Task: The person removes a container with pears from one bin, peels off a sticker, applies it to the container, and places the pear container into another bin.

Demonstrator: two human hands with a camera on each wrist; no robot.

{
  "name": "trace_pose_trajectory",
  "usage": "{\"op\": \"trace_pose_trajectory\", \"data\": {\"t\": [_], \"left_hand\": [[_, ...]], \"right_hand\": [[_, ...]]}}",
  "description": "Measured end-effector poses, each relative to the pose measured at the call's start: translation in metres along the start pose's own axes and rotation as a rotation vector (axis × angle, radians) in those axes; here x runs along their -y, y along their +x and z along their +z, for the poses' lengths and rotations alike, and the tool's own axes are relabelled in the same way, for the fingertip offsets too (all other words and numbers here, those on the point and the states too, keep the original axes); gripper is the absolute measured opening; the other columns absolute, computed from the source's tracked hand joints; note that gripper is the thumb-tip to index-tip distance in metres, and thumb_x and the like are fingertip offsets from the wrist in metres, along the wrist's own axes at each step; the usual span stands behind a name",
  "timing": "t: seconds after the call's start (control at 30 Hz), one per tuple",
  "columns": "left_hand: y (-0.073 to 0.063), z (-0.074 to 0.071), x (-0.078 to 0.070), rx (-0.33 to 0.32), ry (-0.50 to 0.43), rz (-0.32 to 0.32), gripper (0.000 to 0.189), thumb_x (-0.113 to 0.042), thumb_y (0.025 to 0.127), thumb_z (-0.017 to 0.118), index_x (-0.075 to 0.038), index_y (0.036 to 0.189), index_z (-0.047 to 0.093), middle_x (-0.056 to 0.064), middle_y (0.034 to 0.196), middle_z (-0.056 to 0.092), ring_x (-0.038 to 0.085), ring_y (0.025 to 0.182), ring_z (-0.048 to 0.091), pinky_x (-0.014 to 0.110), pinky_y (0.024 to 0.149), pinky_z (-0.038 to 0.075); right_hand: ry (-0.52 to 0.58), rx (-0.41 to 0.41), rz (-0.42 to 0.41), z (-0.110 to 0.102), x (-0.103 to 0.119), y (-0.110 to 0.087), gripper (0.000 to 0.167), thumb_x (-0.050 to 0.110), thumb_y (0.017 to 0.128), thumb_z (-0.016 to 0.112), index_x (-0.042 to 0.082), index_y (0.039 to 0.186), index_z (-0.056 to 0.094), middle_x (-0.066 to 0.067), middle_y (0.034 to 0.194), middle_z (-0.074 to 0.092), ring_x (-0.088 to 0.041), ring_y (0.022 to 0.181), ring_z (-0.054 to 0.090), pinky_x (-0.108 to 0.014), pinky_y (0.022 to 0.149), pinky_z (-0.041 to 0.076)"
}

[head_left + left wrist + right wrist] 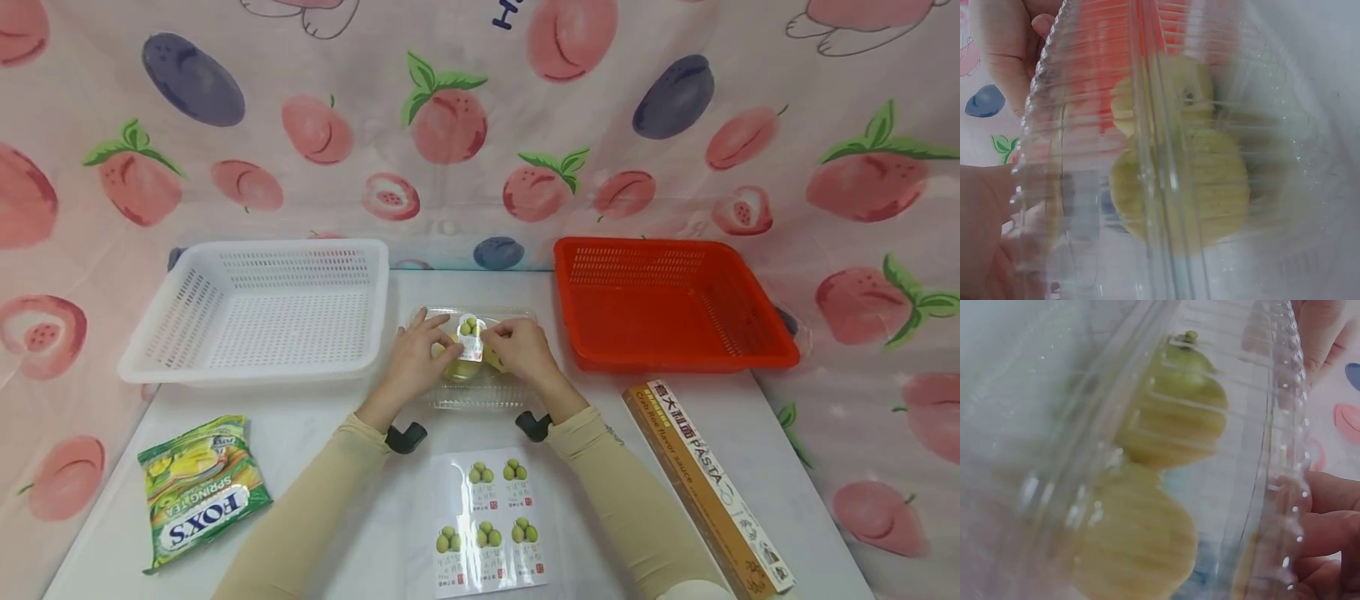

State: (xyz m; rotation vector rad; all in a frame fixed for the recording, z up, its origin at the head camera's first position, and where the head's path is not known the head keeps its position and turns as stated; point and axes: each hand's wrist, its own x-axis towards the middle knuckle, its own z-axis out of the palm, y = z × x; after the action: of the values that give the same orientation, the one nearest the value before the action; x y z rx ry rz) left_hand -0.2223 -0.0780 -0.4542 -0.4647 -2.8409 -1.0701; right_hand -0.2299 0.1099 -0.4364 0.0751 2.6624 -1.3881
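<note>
In the head view, a clear plastic clamshell box [480, 400] with yellow-green round fruit inside sits at the table's middle. A white sticker [469, 347] printed with green fruit lies over its lid. My left hand [416, 358] pinches the sticker's left side between thumb and forefinger. On the opposite side, my right hand [522, 350] pinches its right edge. Through the box wall, the left wrist view shows a fruit [1182, 187] close up, with part of the left hand [982, 206] behind. The right wrist view shows a stemmed fruit [1179, 412] and the right hand's fingers [1335, 519].
A white basket [300, 367] stands back left, a red basket [675, 363] back right. A sheet of similar stickers [487, 533] lies nearest me. On the left is a green Fox's bag [201, 492]; on the right, a long pasta box [705, 483].
</note>
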Motion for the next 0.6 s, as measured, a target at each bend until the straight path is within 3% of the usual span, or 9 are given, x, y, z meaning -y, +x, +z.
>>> {"op": "trace_pose_trajectory", "data": {"t": [0.3, 0.6], "left_hand": [[0.001, -0.0008, -0.0022, 0.032, 0.02, -0.001, 0.023, -0.031, 0.093, 0.068, -0.012, 0.081, 0.071, 0.01, 0.144, 0.048, 0.037, 0.143, 0.02, 0.071, 0.106, 0.014], [0.0019, 0.0019, -0.0012, 0.046, 0.056, 0.004, 0.021, -0.03, 0.092, 0.069, -0.013, 0.08, 0.066, 0.011, 0.145, 0.047, 0.036, 0.143, 0.022, 0.067, 0.107, 0.019]], "right_hand": [[-0.031, 0.005, 0.012, -0.0011, 0.0023, 0.0007, 0.023, 0.026, 0.093, 0.063, 0.005, 0.094, 0.075, -0.006, 0.075, 0.062, -0.02, 0.069, 0.055, -0.027, 0.053, 0.046], [-0.12, -0.036, -0.008, 0.0036, 0.0024, 0.0046, 0.022, 0.022, 0.09, 0.062, 0.006, 0.085, 0.076, -0.005, 0.07, 0.062, -0.021, 0.067, 0.055, -0.026, 0.05, 0.044]]}}
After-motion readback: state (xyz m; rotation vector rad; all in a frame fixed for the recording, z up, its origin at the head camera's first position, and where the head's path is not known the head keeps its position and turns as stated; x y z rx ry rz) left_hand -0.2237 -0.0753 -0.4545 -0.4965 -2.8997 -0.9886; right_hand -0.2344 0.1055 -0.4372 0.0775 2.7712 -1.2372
